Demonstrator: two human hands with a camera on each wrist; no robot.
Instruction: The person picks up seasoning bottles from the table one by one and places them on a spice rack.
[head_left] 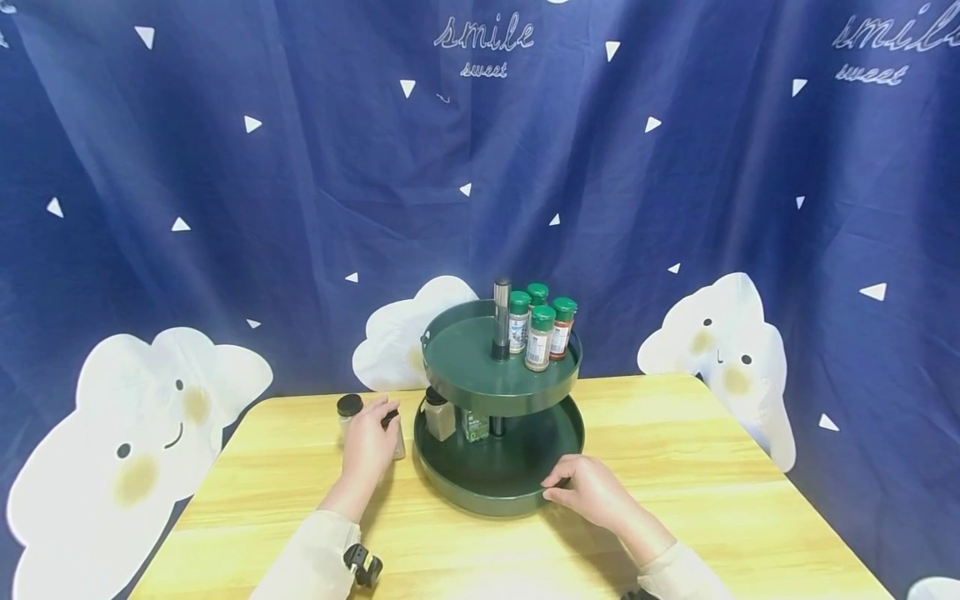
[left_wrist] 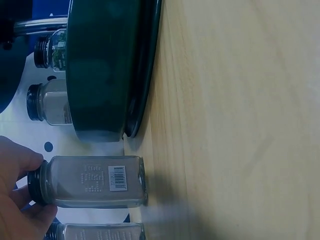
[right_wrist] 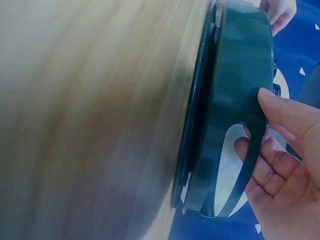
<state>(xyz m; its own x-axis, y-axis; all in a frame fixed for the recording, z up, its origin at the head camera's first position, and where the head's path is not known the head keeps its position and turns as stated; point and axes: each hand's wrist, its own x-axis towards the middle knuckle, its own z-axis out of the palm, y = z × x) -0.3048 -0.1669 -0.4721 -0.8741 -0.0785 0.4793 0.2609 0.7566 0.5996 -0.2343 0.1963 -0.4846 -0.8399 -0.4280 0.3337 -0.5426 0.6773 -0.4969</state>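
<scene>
My left hand [head_left: 369,442] pinches the black cap of a square glass spice jar [left_wrist: 95,180] between thumb and fingers. The jar stands upright left of the dark green two-tier turntable [head_left: 480,502], its base right at the wooden table, a barcode label showing. Beside it is a second black-capped jar [left_wrist: 102,232], partly cut off in the left wrist view. At the front right, my right hand [head_left: 592,493] grips the lower tier's rim by a handle cutout [right_wrist: 231,155], thumb outside and a fingertip through the opening.
On the lower tier stand a black-capped jar of tan powder [head_left: 441,421] and a jar with a green label [head_left: 476,425]. Several green-capped bottles [head_left: 538,342] stand on the upper tier beside the central post [head_left: 501,321]. A blue curtain [head_left: 300,167] hangs behind the table [head_left: 675,450].
</scene>
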